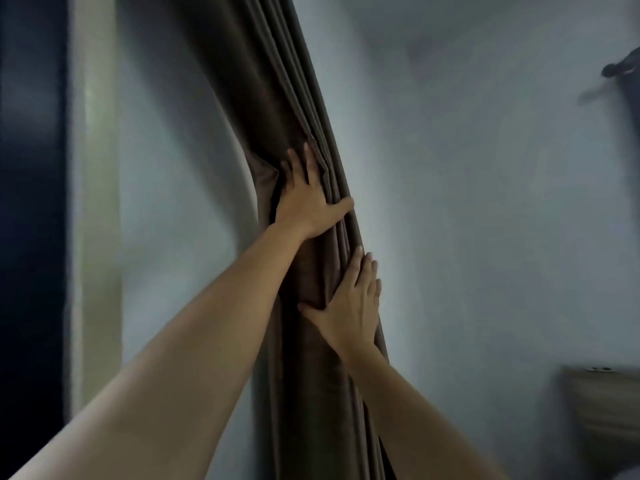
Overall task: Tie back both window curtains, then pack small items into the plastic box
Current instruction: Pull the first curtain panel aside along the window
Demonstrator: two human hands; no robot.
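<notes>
A dark brown curtain (pixel 277 98) hangs gathered in narrow pleats down the middle of the view, against a pale wall. My left hand (pixel 306 194) grips the bunch from the left, fingers wrapped round its far side and thumb across the front folds. Lower down, my right hand (pixel 353 306) lies flat on the right edge of the pleats, fingers spread and pointing up, thumb pressing into the fabric. No tie-back, plastic box or small items are in view.
A dark window opening (pixel 31 202) with a pale frame (pixel 93 220) runs down the left side. A wooden piece of furniture (pixel 602 403) stands at the lower right. A dark fitting (pixel 623 67) juts from the wall at the upper right.
</notes>
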